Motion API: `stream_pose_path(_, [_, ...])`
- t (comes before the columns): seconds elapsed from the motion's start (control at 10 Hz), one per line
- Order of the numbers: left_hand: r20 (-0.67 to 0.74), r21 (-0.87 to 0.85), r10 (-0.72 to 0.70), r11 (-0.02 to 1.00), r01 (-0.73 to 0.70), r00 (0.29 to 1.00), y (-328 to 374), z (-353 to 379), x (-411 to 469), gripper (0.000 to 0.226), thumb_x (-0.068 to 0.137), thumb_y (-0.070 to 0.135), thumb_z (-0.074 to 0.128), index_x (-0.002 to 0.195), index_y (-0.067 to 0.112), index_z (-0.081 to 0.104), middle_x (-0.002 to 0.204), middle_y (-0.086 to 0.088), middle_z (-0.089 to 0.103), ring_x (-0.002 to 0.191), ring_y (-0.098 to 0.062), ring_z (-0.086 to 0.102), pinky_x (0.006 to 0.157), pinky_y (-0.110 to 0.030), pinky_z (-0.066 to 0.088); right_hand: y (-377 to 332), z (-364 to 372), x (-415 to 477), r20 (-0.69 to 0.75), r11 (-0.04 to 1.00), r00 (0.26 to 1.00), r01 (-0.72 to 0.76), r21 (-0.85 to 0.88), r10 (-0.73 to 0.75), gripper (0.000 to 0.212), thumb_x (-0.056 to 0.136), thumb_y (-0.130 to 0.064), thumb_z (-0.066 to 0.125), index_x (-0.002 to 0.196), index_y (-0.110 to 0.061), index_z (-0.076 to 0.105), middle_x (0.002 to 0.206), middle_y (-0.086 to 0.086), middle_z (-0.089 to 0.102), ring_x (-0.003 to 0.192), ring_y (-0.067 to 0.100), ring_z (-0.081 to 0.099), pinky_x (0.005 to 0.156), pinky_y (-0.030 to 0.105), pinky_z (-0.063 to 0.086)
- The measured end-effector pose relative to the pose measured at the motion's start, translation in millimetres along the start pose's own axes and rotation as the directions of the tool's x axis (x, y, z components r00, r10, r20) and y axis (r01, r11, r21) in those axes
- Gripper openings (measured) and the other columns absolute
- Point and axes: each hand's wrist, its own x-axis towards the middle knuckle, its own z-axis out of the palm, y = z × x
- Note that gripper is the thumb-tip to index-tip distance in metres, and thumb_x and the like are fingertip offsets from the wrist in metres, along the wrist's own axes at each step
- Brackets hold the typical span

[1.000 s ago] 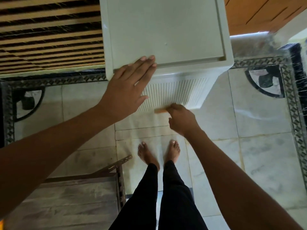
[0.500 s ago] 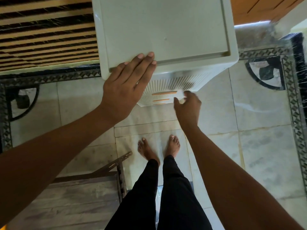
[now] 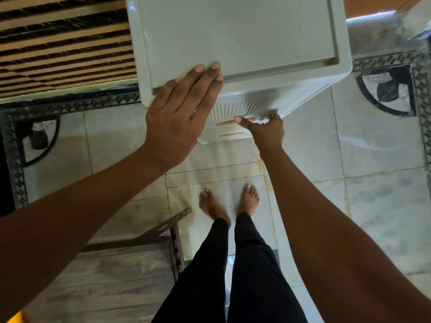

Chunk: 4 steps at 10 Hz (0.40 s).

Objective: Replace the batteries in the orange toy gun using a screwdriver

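No orange toy gun or screwdriver is in view. A white plastic drawer cabinet stands on the floor in front of me. My left hand lies flat on the front edge of its top, fingers extended, holding nothing. My right hand is lower, at the ribbed drawer fronts, its fingers curled over the right end of the top orange drawer handle. Two more orange handles show below it. The drawers look closed; their contents are hidden.
My bare feet stand on pale marble tiles just before the cabinet. A worn wooden bench sits at my lower left. A striped mat lies at the upper left and an orange wooden door at the upper right.
My right hand has risen from the lowest drawer handle to the top one and closed on it. My left hand has stayed flat on the cabinet top.
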Motion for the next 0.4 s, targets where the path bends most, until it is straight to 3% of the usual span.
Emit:
stream_pose_path(0.2, [0.074, -0.020, -0.029, 0.999, 0.030, 0.997, 3, -4, 1, 0.047, 0.106, 0.002, 0.052, 0.152, 0.011, 0.054, 0.158, -0.004, 0.052, 0.145, -0.022, 0.052, 0.113, -0.037, 0.047, -3, -5, -23, 0.011, 0.998, 0.999, 0.051, -0.035, -0.050, 0.086, 0.083, -0.048, 0.085, 0.149, -0.006, 0.048, 0.146, 0.012, 0.059, 0.139, 0.030, 0.052, 0.115, 0.043, 0.043])
stream_pose_path(0.3, [0.234, -0.219, -0.096, 0.964, 0.148, 0.967, 1, -22, 6, 0.063, 0.097, 0.014, 0.064, 0.157, 0.011, 0.044, 0.166, -0.005, 0.041, 0.154, -0.024, 0.039, 0.124, -0.042, 0.034, -16, -22, -57, 0.009, 0.996, 0.996, 0.089, 0.000, -0.089, 0.061, 0.088, -0.036, 0.080, 0.141, -0.015, 0.060, 0.127, 0.005, 0.072, 0.121, 0.022, 0.066, 0.109, 0.042, 0.051])
stream_pose_path(0.4, [0.413, -0.496, -0.177, 0.778, 0.384, 0.893, -2, -60, 17, 0.064, 0.096, 0.021, 0.071, 0.155, 0.015, 0.047, 0.159, -0.002, 0.051, 0.148, -0.018, 0.046, 0.121, -0.044, 0.041, -30, -40, -96, -0.016, 0.977, 0.984, 0.180, 0.113, -0.180, 0.030, 0.083, -0.035, 0.077, 0.112, -0.026, 0.075, 0.097, -0.008, 0.079, 0.099, 0.015, 0.076, 0.097, 0.051, 0.059])
